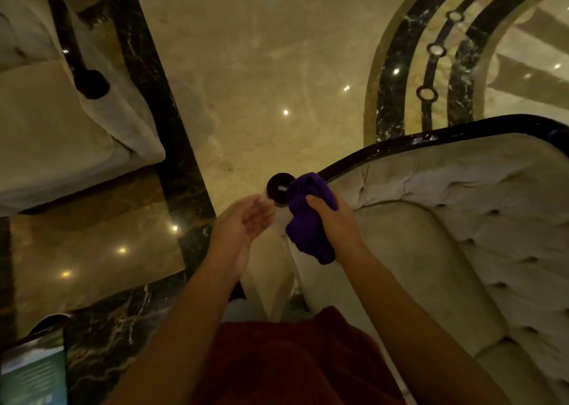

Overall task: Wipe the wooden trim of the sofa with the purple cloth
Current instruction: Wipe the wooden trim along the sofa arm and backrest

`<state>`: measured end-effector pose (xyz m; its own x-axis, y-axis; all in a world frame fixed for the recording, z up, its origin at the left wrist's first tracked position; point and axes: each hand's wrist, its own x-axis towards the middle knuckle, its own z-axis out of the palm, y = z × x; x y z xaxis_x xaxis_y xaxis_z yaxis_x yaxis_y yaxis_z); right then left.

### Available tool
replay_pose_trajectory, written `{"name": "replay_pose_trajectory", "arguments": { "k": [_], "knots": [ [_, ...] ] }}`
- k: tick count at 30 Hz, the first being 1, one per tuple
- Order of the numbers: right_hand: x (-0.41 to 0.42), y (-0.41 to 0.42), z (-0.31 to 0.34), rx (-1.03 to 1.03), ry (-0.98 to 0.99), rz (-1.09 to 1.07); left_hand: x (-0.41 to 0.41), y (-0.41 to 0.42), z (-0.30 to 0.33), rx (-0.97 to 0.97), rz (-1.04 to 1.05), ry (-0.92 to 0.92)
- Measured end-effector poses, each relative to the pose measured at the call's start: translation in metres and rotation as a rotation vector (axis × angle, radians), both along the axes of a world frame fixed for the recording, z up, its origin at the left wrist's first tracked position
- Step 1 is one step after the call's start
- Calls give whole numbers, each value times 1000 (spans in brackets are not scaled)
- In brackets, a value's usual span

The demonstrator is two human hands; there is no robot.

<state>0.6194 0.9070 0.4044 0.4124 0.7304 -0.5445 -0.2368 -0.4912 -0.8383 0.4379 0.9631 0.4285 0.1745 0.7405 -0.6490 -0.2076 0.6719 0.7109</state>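
We counted two pale upholstered seats in the head view: a sofa [462,235] at the right with button-tufted padding, and a second sofa [61,121] at the upper left, well apart across the polished marble floor [261,66]. Each carried one run of dark wooden trim; the nearer wooden trim [431,141] was glossy, almost black, curving along the top of the sofa back and ending in a round scroll knob [278,187] that caught a spot of light. There was one purple cloth [308,220], deep violet and bunched into soft folds, draped over the trim just beside that knob and hanging down the front of the arm. Our right hand [335,223] was closed around the cloth, thumb across its top, pressing it against the wood. Our left hand [243,223] was open and empty, palm turned inward, fingers loosely extended near the knob; whether they touched it we could not quite tell in the dim light. One printed leaflet [34,374] lay at the lower left corner.
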Motion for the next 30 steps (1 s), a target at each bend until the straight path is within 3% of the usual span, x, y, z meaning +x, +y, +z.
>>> {"name": "replay_pose_trajectory", "arguments": {
  "k": [6,13,18,24,27,30],
  "knots": [
    [64,45,-16,-28,-201,61,22,51,-73,-248,-9,239],
    [61,116,-87,-86,-497,262,52,128,-183,-500,-86,303],
    [18,161,-151,-73,-709,419,44,167,-236,-592,-159,263],
    [-28,178,-210,-20,-1093,626,23,173,-279,-737,-256,187],
    [-21,176,-219,50,-1253,835,31,175,-288,-732,-244,116],
    [20,167,-213,36,-1366,1053,46,185,-290,-709,-299,185]
  ]
}}
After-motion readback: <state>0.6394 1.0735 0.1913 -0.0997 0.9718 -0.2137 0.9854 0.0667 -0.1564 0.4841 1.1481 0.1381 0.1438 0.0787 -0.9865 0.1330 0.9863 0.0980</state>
